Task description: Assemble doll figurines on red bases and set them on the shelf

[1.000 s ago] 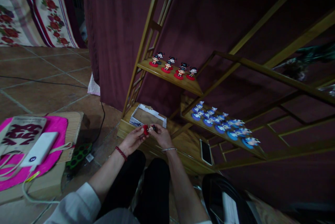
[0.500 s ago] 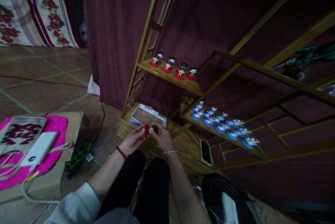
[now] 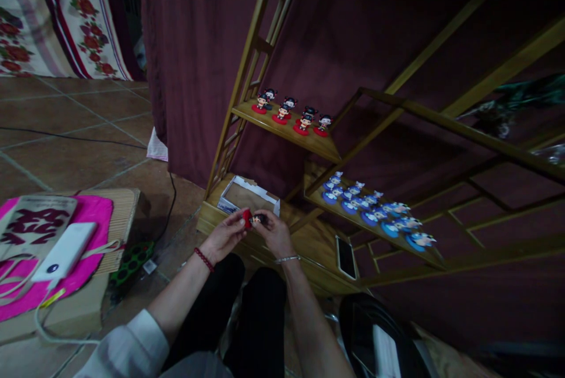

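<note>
Maroon curtain (image 3: 194,72) beyond, both grips (image 3: 226,238) (image 3: 277,236) pinch a red-based, dark-topped figurine (image 3: 254,220).

Over on the left, a white power bank (image 3: 66,252) lies on bright pink cloth (image 3: 100,213), white cable (image 3: 42,320) running from its near end, a printed bag (image 3: 42,222) right by it. Cardboard (image 3: 82,310) sits under the lot! Beyond, a maroon curtain (image 3: 194,72) hangs, floral fabric (image 3: 90,19) reaches the tiled floor (image 3: 101,113), and a dark cord (image 3: 88,139) snakes across. And right, a phone (image 3: 346,258), screen dark!
</note>
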`<state>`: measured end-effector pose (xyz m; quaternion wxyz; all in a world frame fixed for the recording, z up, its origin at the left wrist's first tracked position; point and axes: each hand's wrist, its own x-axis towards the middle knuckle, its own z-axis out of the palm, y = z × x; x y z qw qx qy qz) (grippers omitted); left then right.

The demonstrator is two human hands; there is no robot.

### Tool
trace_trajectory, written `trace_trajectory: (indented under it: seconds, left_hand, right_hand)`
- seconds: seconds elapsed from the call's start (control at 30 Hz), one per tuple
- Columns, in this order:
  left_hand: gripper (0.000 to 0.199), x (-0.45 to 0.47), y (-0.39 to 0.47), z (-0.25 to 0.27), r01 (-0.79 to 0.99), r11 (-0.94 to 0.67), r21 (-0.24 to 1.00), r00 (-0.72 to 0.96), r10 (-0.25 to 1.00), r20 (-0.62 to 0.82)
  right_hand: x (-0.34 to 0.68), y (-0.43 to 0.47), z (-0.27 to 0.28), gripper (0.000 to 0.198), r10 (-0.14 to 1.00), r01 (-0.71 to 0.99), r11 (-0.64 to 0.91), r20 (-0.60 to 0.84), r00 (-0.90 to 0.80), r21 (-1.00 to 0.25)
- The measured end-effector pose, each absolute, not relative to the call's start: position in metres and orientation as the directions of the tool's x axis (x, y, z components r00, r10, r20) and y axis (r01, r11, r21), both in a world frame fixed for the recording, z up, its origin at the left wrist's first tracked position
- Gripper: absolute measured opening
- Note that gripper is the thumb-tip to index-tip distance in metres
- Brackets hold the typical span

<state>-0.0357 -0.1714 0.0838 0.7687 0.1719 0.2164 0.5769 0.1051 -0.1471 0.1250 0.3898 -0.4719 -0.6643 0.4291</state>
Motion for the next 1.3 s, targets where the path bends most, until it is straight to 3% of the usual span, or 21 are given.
trace_trajectory:
  seconds: [0.33, 0.63, 0.87, 1.3]
  left_hand:
    - [0.043, -0.0335, -0.1723, 0.0871, -0.825, 0.256, 0.504, 0.221, 0.967, -0.131]
    - [0.041, -0.0326, -0.1716, 0.0821, -0.829, 0.247, 0.502, 0.225, 0.969, -0.104]
    - [0.039, -0.032, -0.1716, 0.0819, -0.831, 0.261, 0.492, 0.217, 0.965, -0.146]
    - [0.037, -0.0318, -0.1696, 0.0783, -0.827, 0.284, 0.485, 0.231, 0.958, -0.169]
  right_hand:
    - [0.106, -0.1463, 0.1263, 0.024, 0.951, 0.437, 0.281, 0.188, -0.244, -0.854]
    - [0.1066, -0.1442, 0.1208, 0.027, 0.976, 0.527, 0.213, 0.152, -0.157, -0.823]
    - [0.1055, -0.1443, 0.1216, 0.028, 0.983, 0.525, 0.174, 0.114, -0.145, -0.833]
    - [0.1033, -0.1444, 0.1293, 0.022, 0.956, 0.496, 0.258, 0.146, -0.254, -0.829]
